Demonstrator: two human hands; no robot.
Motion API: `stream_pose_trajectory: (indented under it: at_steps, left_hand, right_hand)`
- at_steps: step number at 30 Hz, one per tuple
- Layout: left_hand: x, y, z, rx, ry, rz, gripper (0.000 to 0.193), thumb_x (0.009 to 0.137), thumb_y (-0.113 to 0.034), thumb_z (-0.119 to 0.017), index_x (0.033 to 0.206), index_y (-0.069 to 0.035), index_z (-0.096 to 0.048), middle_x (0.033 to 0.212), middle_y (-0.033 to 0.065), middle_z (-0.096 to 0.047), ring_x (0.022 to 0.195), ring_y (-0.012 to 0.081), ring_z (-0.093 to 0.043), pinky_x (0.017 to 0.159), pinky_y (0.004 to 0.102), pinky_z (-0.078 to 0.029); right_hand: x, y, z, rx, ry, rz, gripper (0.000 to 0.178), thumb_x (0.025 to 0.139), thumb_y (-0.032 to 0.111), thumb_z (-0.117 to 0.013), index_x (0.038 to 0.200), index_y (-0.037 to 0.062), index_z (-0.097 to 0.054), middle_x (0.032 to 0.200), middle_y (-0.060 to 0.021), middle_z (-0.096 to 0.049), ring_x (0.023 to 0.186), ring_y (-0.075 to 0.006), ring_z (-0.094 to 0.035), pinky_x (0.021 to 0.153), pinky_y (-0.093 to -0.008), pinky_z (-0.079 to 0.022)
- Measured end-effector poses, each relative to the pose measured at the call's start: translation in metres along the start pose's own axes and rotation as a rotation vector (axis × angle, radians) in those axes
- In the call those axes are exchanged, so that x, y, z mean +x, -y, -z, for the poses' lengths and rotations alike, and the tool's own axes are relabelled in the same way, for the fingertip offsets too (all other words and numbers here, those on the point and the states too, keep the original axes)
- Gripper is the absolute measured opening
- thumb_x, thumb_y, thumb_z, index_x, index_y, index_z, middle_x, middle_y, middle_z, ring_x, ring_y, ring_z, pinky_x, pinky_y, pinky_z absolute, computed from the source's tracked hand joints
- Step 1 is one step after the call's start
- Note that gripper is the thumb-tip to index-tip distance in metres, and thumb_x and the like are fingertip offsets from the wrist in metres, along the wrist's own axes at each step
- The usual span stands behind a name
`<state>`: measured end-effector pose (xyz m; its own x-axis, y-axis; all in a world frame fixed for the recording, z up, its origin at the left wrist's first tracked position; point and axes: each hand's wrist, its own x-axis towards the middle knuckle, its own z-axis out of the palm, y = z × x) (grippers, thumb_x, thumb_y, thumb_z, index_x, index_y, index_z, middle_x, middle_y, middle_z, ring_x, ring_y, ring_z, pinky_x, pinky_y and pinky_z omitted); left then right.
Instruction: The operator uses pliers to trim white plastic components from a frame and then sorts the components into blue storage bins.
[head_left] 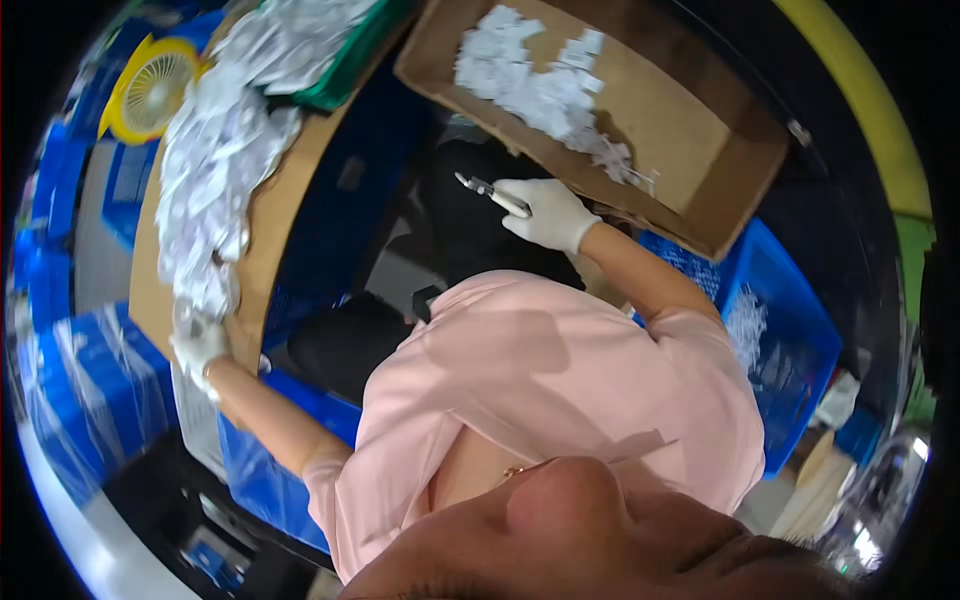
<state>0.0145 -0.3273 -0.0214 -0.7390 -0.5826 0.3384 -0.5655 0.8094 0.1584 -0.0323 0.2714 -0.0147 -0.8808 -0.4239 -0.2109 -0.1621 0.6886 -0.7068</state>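
Note:
My right hand [548,214], in a white glove, is closed around a small pair of nippers [490,192] with pale handles. Their metal jaws point left, over my dark-clothed lap. At the left, my gloved left hand [200,345] is at the near end of a long heap of small white pieces [205,190]. Its fingers look bent in against the heap, and whatever they pinch blends in with the white pieces. The heap lies along a brown board [285,215] and runs up to a green tray [345,75], which holds more of the same pieces.
A cardboard box [690,115] with flat white pieces [530,85] stands ahead on the right. Below it is a blue crate [800,340] with thin white scraps [745,325]. A yellow fan [150,90] stands far left, above a plastic-wrapped blue stack [95,385].

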Motion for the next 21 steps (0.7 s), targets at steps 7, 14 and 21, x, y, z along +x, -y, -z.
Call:
stream_pose_trajectory:
  at_steps: [7,14,21]
  left_hand:
    - [-0.014,-0.031,0.02,0.006,0.242,-0.014,0.029,0.094,-0.016,-0.053,0.11,0.008,-0.057,0.103,0.0158,-0.064,0.096,0.0231,-0.06,0.087,0.0314,-0.047]
    - [-0.056,-0.015,0.033,-2.151,0.612,0.694,0.027,0.094,-0.016,-0.051,0.112,0.003,-0.058,0.107,0.0138,-0.064,0.1,0.0257,-0.059,0.086,0.0378,-0.051]
    - [-0.098,-0.035,0.036,-2.017,0.534,0.804,0.039,0.095,-0.026,-0.052,0.117,0.005,-0.049,0.102,0.0171,-0.06,0.098,0.0273,-0.06,0.084,0.0386,-0.054]
  right_hand:
    - [0.01,-0.118,0.034,-0.214,-0.292,-0.38,0.044,0.075,0.032,-0.059,0.113,0.0091,-0.059,0.1,-0.0191,-0.064,0.096,-0.0373,-0.059,0.086,-0.0425,-0.045]
    - [0.089,-0.261,0.003,0.075,-0.262,-0.773,0.048,0.075,0.035,-0.059,0.114,0.0068,-0.061,0.114,-0.0194,-0.062,0.105,-0.0354,-0.058,0.091,-0.041,-0.043]
    - [0.168,-0.207,0.015,0.055,-0.294,-0.499,0.044,0.071,0.036,-0.062,0.104,0.0073,-0.065,0.094,-0.0178,-0.067,0.092,-0.035,-0.062,0.082,-0.0402,-0.046]
